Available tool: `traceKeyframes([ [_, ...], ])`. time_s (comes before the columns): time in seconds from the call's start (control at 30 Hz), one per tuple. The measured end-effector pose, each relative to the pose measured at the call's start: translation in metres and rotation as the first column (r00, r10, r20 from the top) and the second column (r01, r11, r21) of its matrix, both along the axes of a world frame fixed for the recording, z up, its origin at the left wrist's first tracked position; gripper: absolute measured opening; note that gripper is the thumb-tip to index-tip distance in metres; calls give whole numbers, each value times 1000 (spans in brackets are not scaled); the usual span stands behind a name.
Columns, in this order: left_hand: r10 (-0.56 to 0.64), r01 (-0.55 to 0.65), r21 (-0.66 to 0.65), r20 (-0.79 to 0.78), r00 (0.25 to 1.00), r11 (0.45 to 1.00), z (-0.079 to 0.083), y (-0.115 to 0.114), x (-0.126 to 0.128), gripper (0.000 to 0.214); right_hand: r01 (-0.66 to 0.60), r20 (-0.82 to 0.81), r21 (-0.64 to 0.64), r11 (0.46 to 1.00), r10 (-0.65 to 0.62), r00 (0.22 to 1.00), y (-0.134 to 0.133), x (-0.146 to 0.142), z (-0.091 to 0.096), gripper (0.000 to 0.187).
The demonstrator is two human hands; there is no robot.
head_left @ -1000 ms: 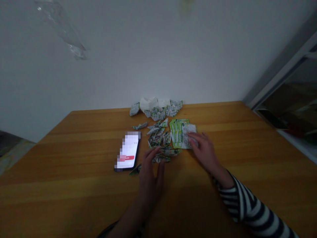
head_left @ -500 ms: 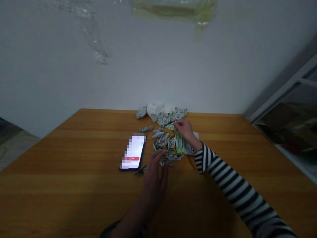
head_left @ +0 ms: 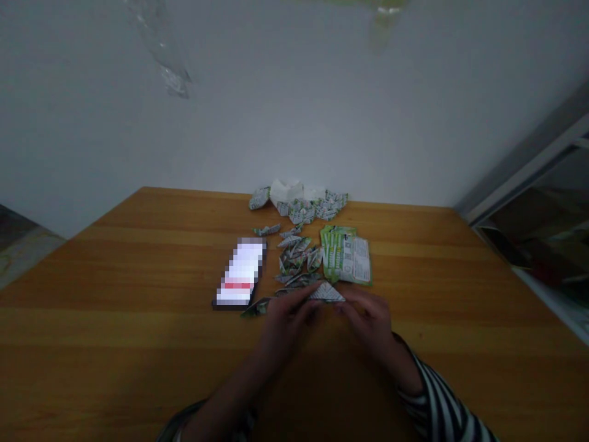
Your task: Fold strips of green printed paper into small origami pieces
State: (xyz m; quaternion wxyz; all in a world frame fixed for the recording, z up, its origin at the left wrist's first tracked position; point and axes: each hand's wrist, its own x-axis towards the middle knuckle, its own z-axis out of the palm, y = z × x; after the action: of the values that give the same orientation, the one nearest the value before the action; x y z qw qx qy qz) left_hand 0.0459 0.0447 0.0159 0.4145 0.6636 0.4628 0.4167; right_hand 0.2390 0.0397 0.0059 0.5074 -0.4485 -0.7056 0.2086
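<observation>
A folded paper triangle (head_left: pixel 326 292), printed with small text, is held up between my two hands over the near side of the table. My left hand (head_left: pixel 288 316) pinches its left side and my right hand (head_left: pixel 372 312) its right corner. Just beyond lie several folded paper pieces (head_left: pixel 297 255) in green and white print, some partly hidden by my left hand. To their right rests a stack of flat printed sheets (head_left: pixel 347 255). One folded piece (head_left: pixel 256 307) sits left of my left hand.
A phone (head_left: pixel 240 273) with a lit screen lies left of the paper pieces on the wooden table (head_left: pixel 138 276). Against the wall (head_left: pixel 294 110) at the back edge are more folded papers (head_left: pixel 302 210) and crumpled white tissue (head_left: pixel 286 191). A shelf-like frame (head_left: pixel 529 166) stands at the right.
My right hand has come back from the far paper pieces toward me. Both hands now meet on a folded paper triangle. The camera view has tilted slightly down.
</observation>
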Motion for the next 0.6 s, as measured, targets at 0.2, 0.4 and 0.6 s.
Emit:
traceKeyframes([
  [0.2, -98, 152, 210, -247, 964, 966, -8, -1, -4, 40, -37, -175, -158, 987, 9, 984, -6, -10, -7, 14],
  [0.4, -107, 164, 172, -302, 947, 971, -2, -4, 1, 29, -63, -433, -346, 936, -100, 896, -9, -21, -10, 9],
  [0.6, -205, 249, 118, -297, 933, 961, 1, -7, 5, 36, -100, -424, -376, 921, -75, 903, -7, -17, -10, 19],
])
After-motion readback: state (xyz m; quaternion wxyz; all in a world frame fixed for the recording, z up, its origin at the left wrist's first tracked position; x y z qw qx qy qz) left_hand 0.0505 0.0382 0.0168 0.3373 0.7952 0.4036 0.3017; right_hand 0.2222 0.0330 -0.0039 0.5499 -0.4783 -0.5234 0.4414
